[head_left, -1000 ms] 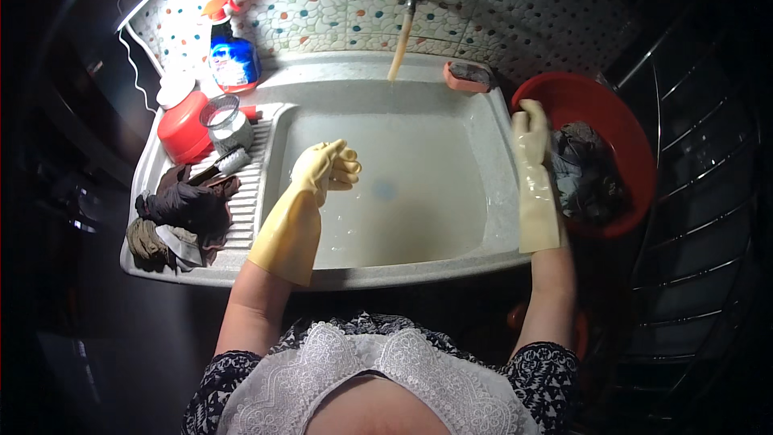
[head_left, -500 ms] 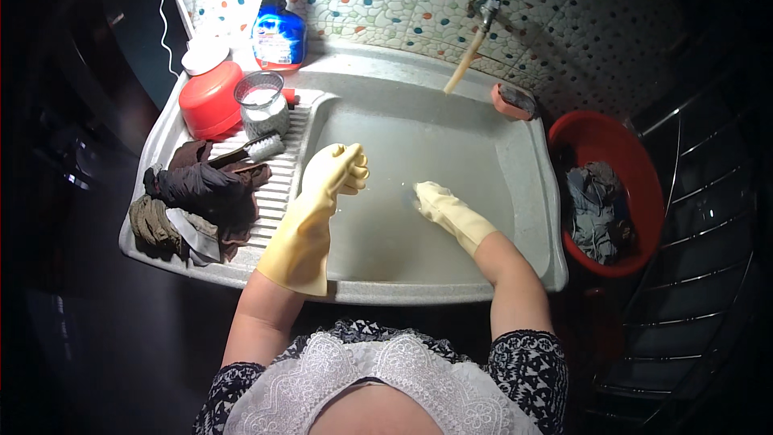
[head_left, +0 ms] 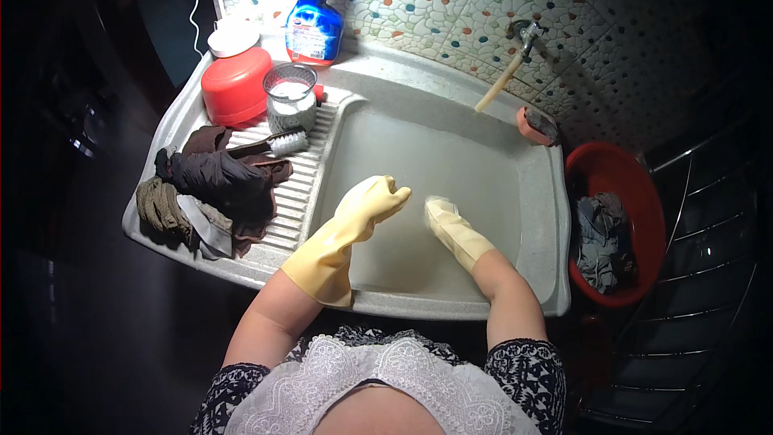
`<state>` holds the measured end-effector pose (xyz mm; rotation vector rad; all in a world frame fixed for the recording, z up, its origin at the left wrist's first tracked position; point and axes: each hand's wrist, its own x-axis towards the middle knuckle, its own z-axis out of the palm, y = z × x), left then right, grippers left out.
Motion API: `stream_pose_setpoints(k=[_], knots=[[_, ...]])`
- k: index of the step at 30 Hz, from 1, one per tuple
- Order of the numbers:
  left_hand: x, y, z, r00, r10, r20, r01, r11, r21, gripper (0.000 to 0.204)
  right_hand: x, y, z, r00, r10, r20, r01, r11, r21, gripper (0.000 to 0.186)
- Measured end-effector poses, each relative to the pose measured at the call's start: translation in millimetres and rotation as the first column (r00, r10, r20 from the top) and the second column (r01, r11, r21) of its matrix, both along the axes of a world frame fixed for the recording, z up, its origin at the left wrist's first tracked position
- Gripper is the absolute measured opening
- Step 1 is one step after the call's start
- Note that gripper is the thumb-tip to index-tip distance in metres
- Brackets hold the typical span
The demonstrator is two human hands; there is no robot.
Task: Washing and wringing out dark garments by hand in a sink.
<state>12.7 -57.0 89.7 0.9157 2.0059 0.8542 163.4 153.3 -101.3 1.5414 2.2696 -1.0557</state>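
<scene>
Both my hands wear pale yellow rubber gloves over a grey sink (head_left: 541, 229) of cloudy water (head_left: 403, 141). My left hand (head_left: 377, 197) is closed in a fist just above the water, left of the other hand; whatever its curled fingers hold, if anything, is hidden. My right hand (head_left: 443, 213) dips into the water near the basin's middle. Its fingers are under the murky surface, so their state does not show. Dark wet clothes (head_left: 217, 181) lie bunched on the ridged washboard (head_left: 294, 203) at the left, beside a scrub brush (head_left: 286, 142) with white bristles.
Behind the clothes stand a red tub (head_left: 233, 89) with a white lid, a glass jar (head_left: 290, 105) of white powder and a blue spray bottle (head_left: 316, 28). A tap hose (head_left: 501, 84) hangs over the back rim near a soap dish (head_left: 535, 125). At right, a red basin (head_left: 644, 234) holds clothes.
My left hand has moved right, toward my right hand, still closed. My right hand's fingers sit deeper in the water. The whole view has turned slightly.
</scene>
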Motion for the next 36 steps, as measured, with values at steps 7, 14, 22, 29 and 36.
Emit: stream_pose_setpoints(k=[7, 14, 22, 29, 36], knots=[[-0.8, -3.2, 2.2, 0.989, 0.025, 0.144, -0.036, 0.997, 0.071, 0.037, -19.1, -31.1, 15.0, 0.757, 0.339, 0.558, -0.627, 0.618, 0.475, 0.018], [-7.2, 1.4, -11.5, 0.992, -0.02, 0.125, 0.015, 0.999, 0.042, 0.044, -28.0, -41.5, 60.7, 0.694, 0.43, 0.577, -0.616, 0.769, 0.168, 0.021], [-8.6, -4.6, -13.5, 0.988, 0.011, 0.156, -0.016, 0.999, 0.033, 0.042, -86.5, -47.4, 189.6, 0.967, 0.239, 0.092, -0.256, 0.887, 0.383, 0.016], [-6.3, -4.4, -7.4, 0.989, 0.006, 0.147, -0.009, 1.0, 0.023, 0.044, -147.9, 51.5, 194.5, 0.884, 0.244, -0.399, 0.131, 0.689, 0.712, 0.018], [-1.0, 4.3, 0.2, 0.989, -0.039, 0.146, 0.039, 0.999, 0.0, 0.043, -166.2, 122.2, 179.4, 0.958, -0.008, -0.287, 0.176, 0.808, 0.562, 0.044]])
